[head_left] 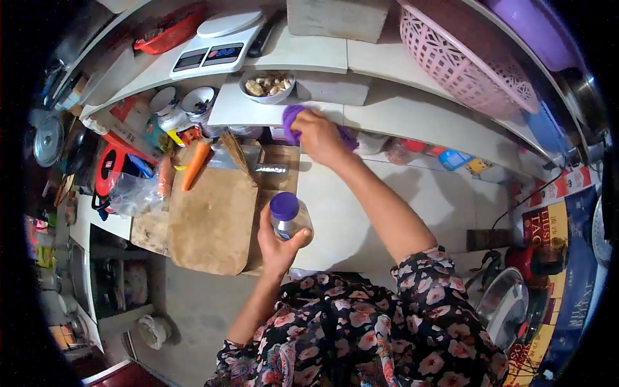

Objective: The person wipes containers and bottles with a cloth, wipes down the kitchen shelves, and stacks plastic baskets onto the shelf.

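My left hand (278, 246) is wrapped round a clear jar (293, 226) with a purple lid (284, 206), above the counter's front part. My right hand (316, 134) is closed on a purple cloth (294, 122) at the edge of the low white shelf (238, 106). Just behind that hand, a white bowl (269, 90) of pale brown pieces stands on the shelf. Left of the jar lies a wooden cutting board (213, 219), with a carrot (196, 166) and a brush of stiff brown bristles (237, 153) at its back.
A kitchen scale (219, 48) and a red basket (169, 35) stand on the upper shelf. A pink basket (461, 61) is at the upper right. Plastic bags (135, 193) lie left of the board. A pot lid (503, 303) is at the lower right.
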`<state>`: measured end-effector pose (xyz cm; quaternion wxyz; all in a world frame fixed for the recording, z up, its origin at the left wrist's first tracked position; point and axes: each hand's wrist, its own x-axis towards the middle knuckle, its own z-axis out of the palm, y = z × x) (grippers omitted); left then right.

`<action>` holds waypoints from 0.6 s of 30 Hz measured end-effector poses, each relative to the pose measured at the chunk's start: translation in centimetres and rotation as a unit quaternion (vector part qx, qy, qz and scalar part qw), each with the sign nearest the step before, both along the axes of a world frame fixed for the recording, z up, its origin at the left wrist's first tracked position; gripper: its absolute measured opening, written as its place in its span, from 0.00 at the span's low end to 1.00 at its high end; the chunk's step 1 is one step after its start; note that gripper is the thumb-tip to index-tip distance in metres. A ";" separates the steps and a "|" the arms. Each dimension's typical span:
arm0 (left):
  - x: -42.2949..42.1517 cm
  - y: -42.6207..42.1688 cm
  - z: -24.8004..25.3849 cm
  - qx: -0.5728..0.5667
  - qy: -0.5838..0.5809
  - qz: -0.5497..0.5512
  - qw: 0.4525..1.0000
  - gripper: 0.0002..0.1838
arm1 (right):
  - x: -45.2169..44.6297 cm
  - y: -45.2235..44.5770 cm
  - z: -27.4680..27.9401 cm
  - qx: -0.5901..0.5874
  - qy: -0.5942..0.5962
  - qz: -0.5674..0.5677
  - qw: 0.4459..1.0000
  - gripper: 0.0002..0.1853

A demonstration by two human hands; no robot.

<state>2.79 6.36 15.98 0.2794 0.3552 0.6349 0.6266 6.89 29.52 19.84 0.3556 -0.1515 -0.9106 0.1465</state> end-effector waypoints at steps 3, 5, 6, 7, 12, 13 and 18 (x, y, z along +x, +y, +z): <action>-0.2 0.4 -0.8 0.020 0.026 0.019 0.999 0.42 | 0.9 -3.3 -3.9 -0.141 -0.027 0.103 0.984 0.05; -0.7 0.7 -0.3 0.034 0.040 0.017 0.998 0.43 | 3.4 -5.8 -4.9 -0.239 -0.106 0.067 0.963 0.06; -0.8 0.6 -0.3 0.042 0.051 0.018 0.998 0.43 | 4.8 -6.4 -5.8 -0.317 -0.072 0.087 0.942 0.08; -0.9 0.6 -0.6 0.029 0.036 0.018 0.999 0.44 | 5.8 -6.8 -6.9 -0.344 -0.154 0.044 0.925 0.08; -0.2 2.4 -0.5 -0.015 0.063 -0.006 0.998 0.44 | 10.2 -9.1 -3.1 -0.173 -0.410 -0.054 0.894 0.16; 0.1 3.0 -0.4 -0.017 0.062 -0.009 0.998 0.43 | 10.8 -9.3 -1.7 -0.312 -0.282 -0.040 0.906 0.23; 3.5 6.3 3.6 0.023 0.179 -0.052 0.982 0.42 | 11.7 -10.4 0.5 -0.347 -0.014 -0.033 0.937 0.39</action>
